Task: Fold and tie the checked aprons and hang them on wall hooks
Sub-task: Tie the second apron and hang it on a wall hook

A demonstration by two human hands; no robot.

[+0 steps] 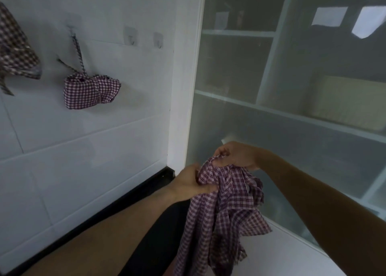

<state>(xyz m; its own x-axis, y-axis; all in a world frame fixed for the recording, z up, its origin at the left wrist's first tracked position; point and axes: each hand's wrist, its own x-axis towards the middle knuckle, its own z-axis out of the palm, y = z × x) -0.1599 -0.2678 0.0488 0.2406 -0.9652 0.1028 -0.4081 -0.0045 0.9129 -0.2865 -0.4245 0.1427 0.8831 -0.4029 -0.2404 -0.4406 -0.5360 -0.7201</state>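
Observation:
A loose purple-and-white checked apron (225,208) hangs crumpled in front of me, low in the middle of the view. My left hand (190,183) grips its upper left edge. My right hand (234,156) pinches the top of the cloth between thumb and fingers. On the white tiled wall a folded, tied checked apron (89,91) hangs by its strap from a hook (72,30). Another checked apron (16,50) hangs at the far left, cut off by the frame. Two bare adhesive hooks (131,37) (158,41) are to the right of the tied one.
A frosted glass cabinet (292,87) with white shelves stands to the right of the wall corner (183,87). A black skirting strip (104,208) runs along the base of the tiled wall. White floor shows at the lower right.

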